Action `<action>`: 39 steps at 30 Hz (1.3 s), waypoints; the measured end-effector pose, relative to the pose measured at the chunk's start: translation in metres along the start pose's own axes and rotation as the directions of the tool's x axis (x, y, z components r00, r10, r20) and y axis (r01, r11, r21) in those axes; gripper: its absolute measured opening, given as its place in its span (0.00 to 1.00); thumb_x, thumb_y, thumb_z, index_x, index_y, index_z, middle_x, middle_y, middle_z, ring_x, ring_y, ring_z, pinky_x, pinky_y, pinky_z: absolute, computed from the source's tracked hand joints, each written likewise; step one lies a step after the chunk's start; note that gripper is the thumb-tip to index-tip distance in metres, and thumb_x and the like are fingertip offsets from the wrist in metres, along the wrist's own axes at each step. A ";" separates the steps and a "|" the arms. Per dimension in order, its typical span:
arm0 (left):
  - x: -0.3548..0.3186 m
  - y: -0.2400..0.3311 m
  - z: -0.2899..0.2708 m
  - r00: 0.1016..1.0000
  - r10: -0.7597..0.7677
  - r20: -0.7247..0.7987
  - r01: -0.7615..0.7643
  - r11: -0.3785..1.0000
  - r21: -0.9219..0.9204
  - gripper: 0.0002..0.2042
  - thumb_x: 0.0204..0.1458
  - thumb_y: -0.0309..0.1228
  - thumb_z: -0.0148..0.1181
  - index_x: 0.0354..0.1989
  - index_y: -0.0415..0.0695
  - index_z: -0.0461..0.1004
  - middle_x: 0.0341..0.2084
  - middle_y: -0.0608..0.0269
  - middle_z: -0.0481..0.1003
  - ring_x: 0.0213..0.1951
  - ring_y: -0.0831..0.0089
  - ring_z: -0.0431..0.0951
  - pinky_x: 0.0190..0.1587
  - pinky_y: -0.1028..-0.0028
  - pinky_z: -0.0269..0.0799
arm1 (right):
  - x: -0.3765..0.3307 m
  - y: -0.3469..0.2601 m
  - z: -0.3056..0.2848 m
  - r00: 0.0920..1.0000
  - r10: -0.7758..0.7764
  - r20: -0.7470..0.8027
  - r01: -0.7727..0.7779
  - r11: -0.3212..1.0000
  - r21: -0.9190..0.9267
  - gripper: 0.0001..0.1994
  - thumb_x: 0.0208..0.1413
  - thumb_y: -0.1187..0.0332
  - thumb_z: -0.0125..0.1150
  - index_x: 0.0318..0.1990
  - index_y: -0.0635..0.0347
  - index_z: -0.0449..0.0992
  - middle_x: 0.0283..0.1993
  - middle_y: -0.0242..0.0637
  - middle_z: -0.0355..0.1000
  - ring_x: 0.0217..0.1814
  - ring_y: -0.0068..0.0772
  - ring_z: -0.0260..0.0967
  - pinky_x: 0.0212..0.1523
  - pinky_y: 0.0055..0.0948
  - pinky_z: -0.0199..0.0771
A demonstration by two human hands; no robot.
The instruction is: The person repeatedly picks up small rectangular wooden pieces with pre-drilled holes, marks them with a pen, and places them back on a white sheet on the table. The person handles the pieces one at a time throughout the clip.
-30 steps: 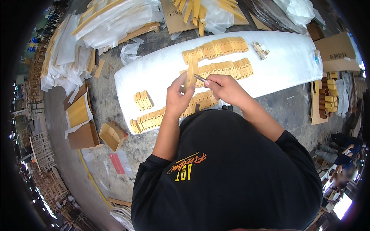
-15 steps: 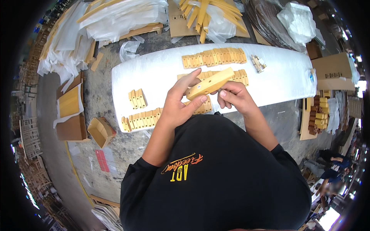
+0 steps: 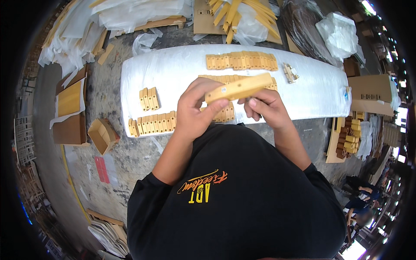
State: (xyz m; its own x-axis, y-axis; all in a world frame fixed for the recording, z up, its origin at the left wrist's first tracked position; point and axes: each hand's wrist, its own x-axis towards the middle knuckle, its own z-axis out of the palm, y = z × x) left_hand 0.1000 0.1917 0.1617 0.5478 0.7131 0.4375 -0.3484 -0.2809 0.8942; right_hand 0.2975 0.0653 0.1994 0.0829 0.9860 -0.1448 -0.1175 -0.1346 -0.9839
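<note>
My left hand point(image 3: 198, 108) grips a long pale wooden block point(image 3: 242, 88) by its left end, holding it level above the white padded sheet point(image 3: 173, 69). My right hand point(image 3: 262, 106) has its fingers curled under the block's right half, touching it. Rows of small wooden blocks lie on the sheet: one row at the back point(image 3: 241, 61), one row at the front left point(image 3: 151, 124), a short group point(image 3: 148, 99) to the left, and more half hidden behind my hands.
A small light wooden piece point(image 3: 290, 73) lies right of the back row. An open cardboard box point(image 3: 102, 135) and wooden boards point(image 3: 70, 110) sit on the concrete floor at left. Stacked small blocks point(image 3: 350, 138) are at right. Plastic-wrapped wooden strips point(image 3: 238, 17) lie beyond the sheet.
A second ago both hands were low at the rows of blocks. They have since lifted a long wooden block and now hold it nearer the camera, turned almost level.
</note>
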 end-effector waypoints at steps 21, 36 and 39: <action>-0.006 -0.017 0.009 0.907 -0.420 0.001 0.366 0.788 -0.494 0.19 0.63 0.36 0.63 0.55 0.35 0.72 0.44 0.49 0.81 0.46 0.66 0.80 0.51 0.66 0.75 | 0.020 0.008 0.026 0.963 0.261 0.071 -0.251 0.959 -0.130 0.13 0.70 0.62 0.54 0.41 0.62 0.79 0.21 0.26 0.67 0.18 0.13 0.55 0.20 0.18 0.53; 0.011 0.004 -0.003 0.976 0.085 0.199 -0.063 0.991 -0.116 0.18 0.54 0.30 0.71 0.51 0.37 0.76 0.48 0.46 0.80 0.48 0.63 0.82 0.49 0.67 0.78 | 0.010 0.018 0.015 0.992 0.060 0.114 -0.070 0.994 0.085 0.12 0.63 0.63 0.64 0.45 0.63 0.78 0.24 0.30 0.71 0.21 0.15 0.61 0.21 0.17 0.56; 0.008 0.011 -0.002 0.973 0.054 0.223 -0.016 0.985 -0.170 0.18 0.52 0.29 0.72 0.51 0.40 0.77 0.50 0.45 0.79 0.53 0.57 0.81 0.56 0.64 0.75 | 0.015 0.012 0.010 0.984 0.006 0.176 -0.013 0.999 0.040 0.11 0.58 0.62 0.70 0.38 0.62 0.80 0.24 0.30 0.73 0.22 0.16 0.64 0.22 0.17 0.60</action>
State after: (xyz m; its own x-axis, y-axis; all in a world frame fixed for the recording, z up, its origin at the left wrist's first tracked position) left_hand 0.0996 0.1956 0.1749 0.6842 0.5354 0.4951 -0.4813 -0.1785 0.8582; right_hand 0.2874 0.0795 0.1865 -0.0934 0.9871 -0.1301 -0.1577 -0.1437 -0.9770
